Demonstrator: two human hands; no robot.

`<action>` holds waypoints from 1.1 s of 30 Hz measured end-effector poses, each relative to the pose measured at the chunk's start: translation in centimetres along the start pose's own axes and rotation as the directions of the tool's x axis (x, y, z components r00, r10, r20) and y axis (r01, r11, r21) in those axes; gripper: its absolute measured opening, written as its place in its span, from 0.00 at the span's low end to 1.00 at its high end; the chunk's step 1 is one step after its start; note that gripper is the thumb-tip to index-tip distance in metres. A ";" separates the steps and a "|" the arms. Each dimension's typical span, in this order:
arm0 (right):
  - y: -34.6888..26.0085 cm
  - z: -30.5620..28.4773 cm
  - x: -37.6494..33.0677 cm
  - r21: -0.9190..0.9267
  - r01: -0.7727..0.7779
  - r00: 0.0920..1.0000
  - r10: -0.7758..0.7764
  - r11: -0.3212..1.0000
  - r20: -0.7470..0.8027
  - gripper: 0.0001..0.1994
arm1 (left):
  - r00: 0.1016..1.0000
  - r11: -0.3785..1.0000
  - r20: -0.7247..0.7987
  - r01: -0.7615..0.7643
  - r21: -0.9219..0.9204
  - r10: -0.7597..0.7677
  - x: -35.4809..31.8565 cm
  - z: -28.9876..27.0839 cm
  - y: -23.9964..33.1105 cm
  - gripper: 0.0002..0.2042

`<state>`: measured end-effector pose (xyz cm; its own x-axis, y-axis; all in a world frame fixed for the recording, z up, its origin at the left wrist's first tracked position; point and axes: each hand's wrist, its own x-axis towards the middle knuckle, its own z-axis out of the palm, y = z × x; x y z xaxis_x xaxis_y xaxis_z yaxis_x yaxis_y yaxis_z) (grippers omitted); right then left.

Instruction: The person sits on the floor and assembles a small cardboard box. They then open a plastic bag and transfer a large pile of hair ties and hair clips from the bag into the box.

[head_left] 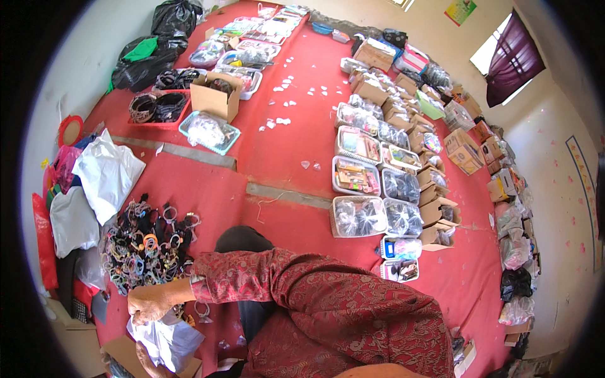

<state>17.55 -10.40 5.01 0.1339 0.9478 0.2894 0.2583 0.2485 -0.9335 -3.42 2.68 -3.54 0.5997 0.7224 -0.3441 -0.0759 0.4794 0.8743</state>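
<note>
At the lower left a white plastic bag (173, 343) hangs between my hands. My right hand (148, 304), reaching across from a dark red patterned sleeve, is closed on the bag's upper edge. Lower down, my left hand (150, 364) shows only in part along the bag's left side and grips it; most of its fingers are hidden. Just beyond my right hand lies a heap of small coloured rings that look like hair ties (151, 242), with black pieces among them. What the bag contains cannot be made out.
An open cardboard box (123, 346) stands below the bag. White plastic sacks (107, 170) lie at the left wall. Rows of filled plastic baskets (359, 215) and cartons (463, 151) line the right. A red basket (183, 116) and black bags (135, 75) are farther off on the red floor (287, 227).
</note>
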 end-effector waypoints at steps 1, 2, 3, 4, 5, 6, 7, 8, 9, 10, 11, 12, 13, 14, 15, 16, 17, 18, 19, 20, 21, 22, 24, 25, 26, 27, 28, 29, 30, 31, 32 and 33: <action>0.0 -0.2 0.0 -0.068 0.006 0.999 -0.009 0.998 -0.044 0.12 | 0.998 0.995 0.061 -0.040 0.093 0.034 0.0 0.9 0.3 0.27; 0.3 -0.3 0.0 -0.134 0.009 0.996 -0.021 0.991 -0.088 0.12 | 0.988 0.980 0.136 -0.093 0.176 0.069 0.0 2.0 0.6 0.27; 0.8 -0.5 0.0 -0.201 0.009 0.990 -0.037 0.980 -0.139 0.12 | 0.965 0.954 0.239 -0.165 0.252 0.104 0.1 3.3 1.1 0.27; 2.5 -0.3 0.2 -0.388 -0.025 0.966 -0.077 0.921 -0.245 0.11 | 0.920 0.915 0.365 -0.263 0.306 0.142 -0.2 4.5 1.7 0.26; 2.8 -0.5 0.2 -0.438 -0.037 0.980 -0.052 0.898 -0.191 0.11 | 0.850 0.864 0.488 -0.387 0.322 0.199 -0.6 5.4 2.3 0.26; 3.0 -0.1 0.6 -0.473 -0.029 0.992 -0.032 0.880 -0.119 0.11 | 0.753 0.793 0.594 -0.531 0.298 0.281 -1.4 5.9 3.0 0.26; 3.0 0.6 1.1 -0.507 -0.014 0.999 -0.010 0.862 -0.045 0.11 | 0.681 0.736 0.648 -0.622 0.266 0.341 -2.3 5.5 3.7 0.26; 3.0 1.2 1.2 -0.412 -0.091 0.995 0.070 0.907 -0.066 0.12 | 0.625 0.703 0.685 -0.673 0.231 0.373 -2.9 6.2 3.8 0.25; 3.0 1.6 1.5 -0.345 -0.086 0.996 0.069 0.935 -0.063 0.12 | 0.678 0.703 0.614 -0.659 0.265 0.404 -2.8 5.9 3.1 0.24; 3.0 2.0 1.7 -0.274 -0.078 0.996 0.067 0.959 -0.052 0.12 | 0.724 0.707 0.540 -0.641 0.299 0.428 -2.7 5.6 2.6 0.23; 3.2 1.5 1.3 -0.221 -0.095 0.995 0.084 0.971 -0.059 0.12 | 0.846 0.762 0.440 -0.491 0.422 0.302 -1.5 4.6 1.8 0.21; 2.6 0.5 0.9 -0.160 -0.142 0.988 0.130 0.977 -0.083 0.13 | 0.934 0.785 0.320 -0.317 0.532 0.160 -0.5 3.8 1.5 0.19; 0.5 0.8 1.9 -0.108 -0.072 0.997 0.073 0.991 0.001 0.13 | 0.943 0.840 0.238 -0.317 0.439 0.232 -0.4 0.0 1.2 0.16; 0.3 -0.6 0.8 -0.082 -0.143 0.988 0.138 0.986 -0.065 0.13 | 0.958 0.876 0.176 -0.281 0.393 0.228 1.0 0.2 0.4 0.15; 0.0 -0.5 0.9 -0.042 -0.186 0.980 0.183 0.982 -0.073 0.12 | 0.967 0.904 0.056 -0.251 0.345 0.247 0.8 -0.6 0.4 0.14; -0.5 -0.7 1.0 -0.039 -0.187 0.982 0.186 0.982 -0.031 0.12 | 0.987 0.953 0.094 -0.151 0.261 0.131 0.8 -1.9 0.4 0.14; -1.0 -1.0 0.9 -0.038 -0.192 0.981 0.192 0.981 -0.002 0.12 | 0.987 0.983 0.158 -0.046 0.180 0.017 0.8 -2.6 0.3 0.14; -1.1 -0.8 1.1 0.019 -0.212 0.977 0.211 0.977 0.038 0.10 | 0.993 0.966 0.073 -0.107 0.236 0.092 -0.6 -1.1 1.0 0.16; -0.8 -0.6 1.4 0.045 -0.264 0.962 0.260 0.963 0.087 0.09 | 0.988 0.973 0.121 -0.121 0.195 0.099 -0.9 -1.2 0.9 0.15; -0.9 -0.4 1.5 0.087 -0.261 0.963 0.253 0.961 0.089 0.09 | 0.983 0.981 0.156 -0.120 0.152 0.096 -1.8 -0.4 1.3 0.14; -1.1 0.0 1.8 0.141 -0.251 0.967 0.240 0.958 0.089 0.08 | 0.977 0.985 0.189 -0.121 0.122 0.096 -2.8 0.2 2.1 0.13; -1.5 0.0 1.9 0.139 -0.257 0.965 0.244 0.956 0.099 0.08 | 0.976 0.982 0.174 -0.148 0.114 0.127 -3.3 0.1 2.5 0.14; -1.2 0.0 2.0 0.033 -0.191 0.977 0.186 0.981 0.104 0.08 | 0.972 0.988 0.209 -0.129 0.086 0.109 -3.8 0.2 2.9 0.16; -1.2 0.0 2.0 -0.066 -0.190 0.971 0.197 0.980 0.135 0.08 | 0.969 0.990 0.228 -0.119 0.073 0.099 -4.1 0.4 3.2 0.17; -1.2 0.6 2.1 -0.073 -0.170 0.968 0.180 0.983 0.175 0.08 | 0.968 0.975 0.205 -0.173 0.139 0.142 -5.1 1.9 3.8 0.23; -1.3 1.1 2.0 -0.079 -0.148 0.965 0.161 0.986 0.208 0.08 | 0.957 0.974 0.214 -0.214 0.072 0.195 -5.6 2.4 3.4 0.29; -1.2 1.5 2.1 -0.103 -0.105 0.962 0.128 0.989 0.241 0.08 | 0.953 0.977 0.287 -0.147 0.158 0.097 -5.6 2.1 3.6 0.31; -0.7 2.2 1.9 -0.062 -0.085 0.968 0.097 0.994 0.229 0.08 | 0.935 0.965 0.354 -0.080 0.248 -0.013 -5.4 1.7 3.6 0.32; 0.0 2.5 1.8 -0.024 -0.062 0.974 0.065 0.998 0.217 0.08 | 0.944 0.936 0.302 -0.216 0.278 0.129 -4.9 1.4 2.6 0.26; 0.6 2.6 1.8 0.013 -0.037 0.978 0.034 0.999 0.204 0.08 | 0.974 0.916 0.174 -0.201 0.347 0.147 -4.4 1.1 2.0 0.19; -0.4 2.1 1.9 -0.027 -0.148 0.960 0.150 0.989 0.238 0.08 | 0.985 0.937 0.115 -0.157 0.311 0.127 -4.1 0.8 2.8 0.17; -0.8 1.8 2.0 0.006 -0.172 0.962 0.167 0.985 0.215 0.09 | 0.993 0.956 0.057 -0.116 0.271 0.104 -4.1 0.7 3.6 0.14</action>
<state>15.88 -8.30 5.94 -0.0334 0.9965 0.0769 0.2258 0.0825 -0.9707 -5.60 1.12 1.19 0.6334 0.7384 -0.2313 0.0738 0.2399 0.9680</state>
